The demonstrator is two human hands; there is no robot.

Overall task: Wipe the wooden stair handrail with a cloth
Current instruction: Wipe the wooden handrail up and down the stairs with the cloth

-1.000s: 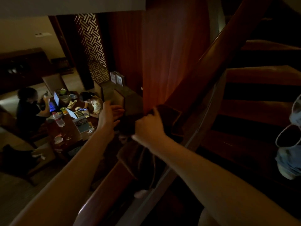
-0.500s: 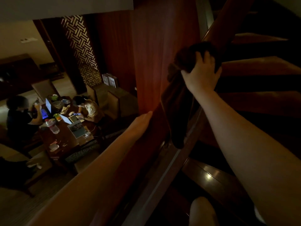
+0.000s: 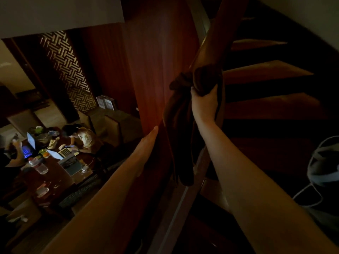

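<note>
Right hand (image 3: 203, 105) clamped on the dark cloth (image 3: 185, 114), fingers curled round a bunched wad pressed against the wooden handrail (image 3: 211, 50), loose tail hanging down the outer side. Left hand (image 3: 146, 143) flat, fingers straight and together, resting along the rail's edge lower down, holding nothing. Likely trouble: hanging tail snagging or slipping free over the open drop toward the worktop (image 3: 55, 173) below; only the wad wiping, leaving the rail's underside missed; dim light hiding streaks
</note>
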